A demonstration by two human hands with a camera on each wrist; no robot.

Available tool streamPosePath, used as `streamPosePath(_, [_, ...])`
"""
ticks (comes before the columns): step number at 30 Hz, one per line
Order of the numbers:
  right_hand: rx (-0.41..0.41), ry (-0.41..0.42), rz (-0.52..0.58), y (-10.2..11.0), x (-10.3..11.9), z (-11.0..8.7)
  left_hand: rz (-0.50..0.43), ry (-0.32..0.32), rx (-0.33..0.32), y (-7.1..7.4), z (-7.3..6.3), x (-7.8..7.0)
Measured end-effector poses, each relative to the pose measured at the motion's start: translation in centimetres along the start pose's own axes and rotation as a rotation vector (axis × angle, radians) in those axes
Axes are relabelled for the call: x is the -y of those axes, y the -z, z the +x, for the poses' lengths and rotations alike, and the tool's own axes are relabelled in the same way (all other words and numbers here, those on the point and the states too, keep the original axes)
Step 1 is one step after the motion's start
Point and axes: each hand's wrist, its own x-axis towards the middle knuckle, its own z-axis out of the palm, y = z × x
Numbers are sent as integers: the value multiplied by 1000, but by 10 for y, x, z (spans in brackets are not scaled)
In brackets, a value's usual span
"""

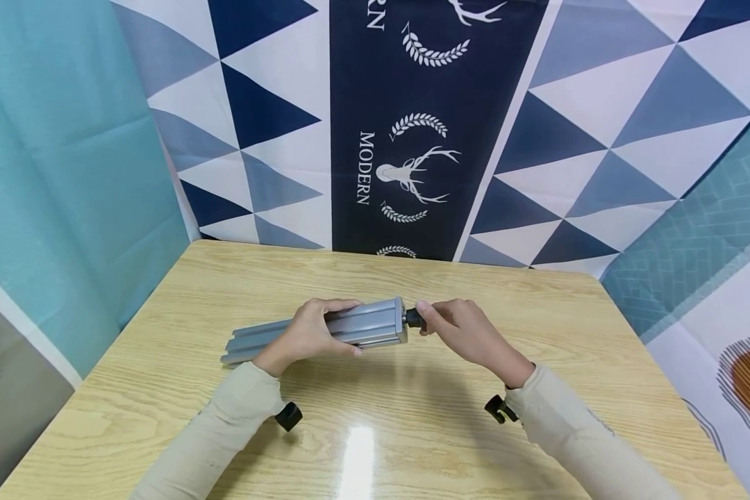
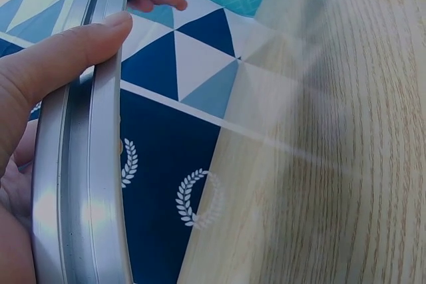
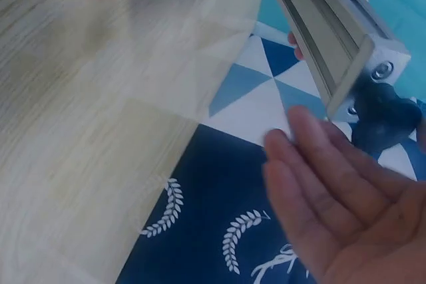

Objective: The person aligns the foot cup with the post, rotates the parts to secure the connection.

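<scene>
A grooved silver aluminium profile (image 1: pixel 371 321) is held above the wooden table at a slight tilt, its right end higher than its left. My left hand (image 1: pixel 306 335) grips it around the middle, and the thumb lies across the slotted face (image 2: pixel 80 118) in the left wrist view. From the right end sticks out a black lobed knob (image 3: pixel 385 118), beside a bolt head (image 3: pixel 383 70) in the metal end plate (image 3: pixel 394 58). My right hand (image 1: pixel 465 333) pinches this knob between thumb and index finger; the other fingers (image 3: pixel 313 171) extend below it.
The wooden table (image 1: pixel 375 278) reaches back to a patterned cloth (image 1: pixel 275 104) hung behind it. Teal cloth (image 1: pixel 69 160) hangs at the left side. Black mounts (image 1: pixel 289 416) protrude from under both sleeved forearms, low over the tabletop.
</scene>
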Motion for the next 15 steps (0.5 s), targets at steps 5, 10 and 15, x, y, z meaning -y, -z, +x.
streamPosePath(5, [38, 107, -17, 4, -2, -4, -4, 3, -8, 2, 0, 0])
streamPosePath(10, [-31, 336, -119, 7, -5, -4, -11, 14, -7, 4, 0, -1])
streamPosePath(15, [-100, 516, -205, 8, -5, -3, -14, 11, -5, 5, 0, -1])
